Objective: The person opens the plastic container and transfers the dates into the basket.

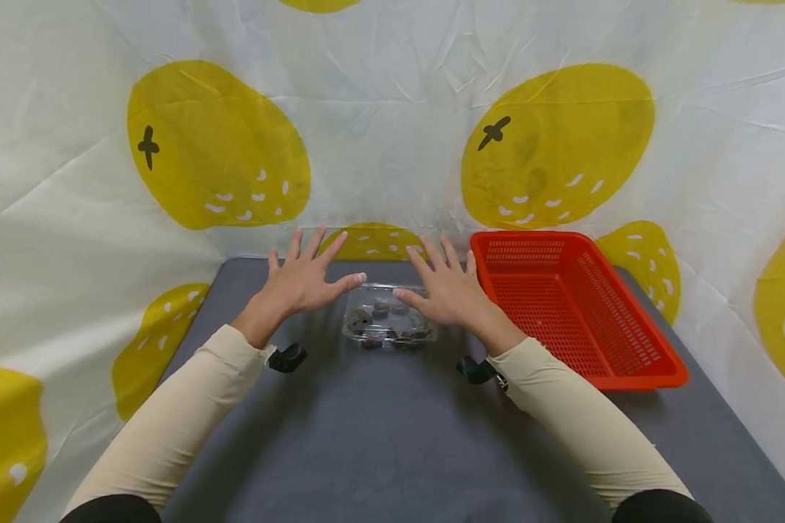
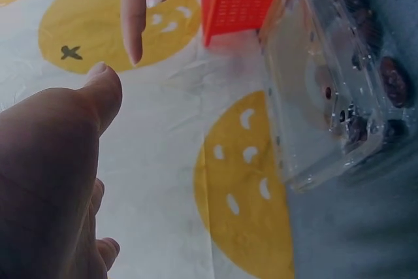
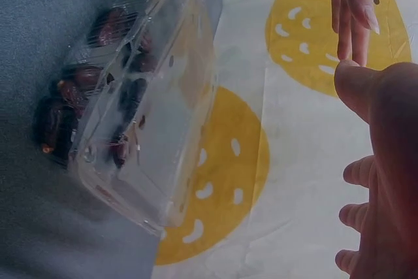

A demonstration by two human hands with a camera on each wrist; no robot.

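A clear plastic clamshell box [image 1: 390, 314] lies on the grey table with its lid down. Several dark brown dates [image 3: 77, 86] are inside, along the bottom. My left hand [image 1: 304, 282] hovers at the box's left side, palm down, fingers spread and holding nothing. On the other side my right hand [image 1: 453, 290] is held the same way, its thumb overlapping the lid's right part in the head view. In the left wrist view the box [image 2: 320, 96] stands apart from the left thumb [image 2: 104, 93].
A red perforated plastic basket [image 1: 628, 338] sits on the right of the table [image 1: 379, 443], close to the right forearm. Behind and beside the table hangs a white cloth [image 1: 379, 145] printed with yellow fruit shapes. Dark devices [image 1: 288, 357] are strapped at both wrists.
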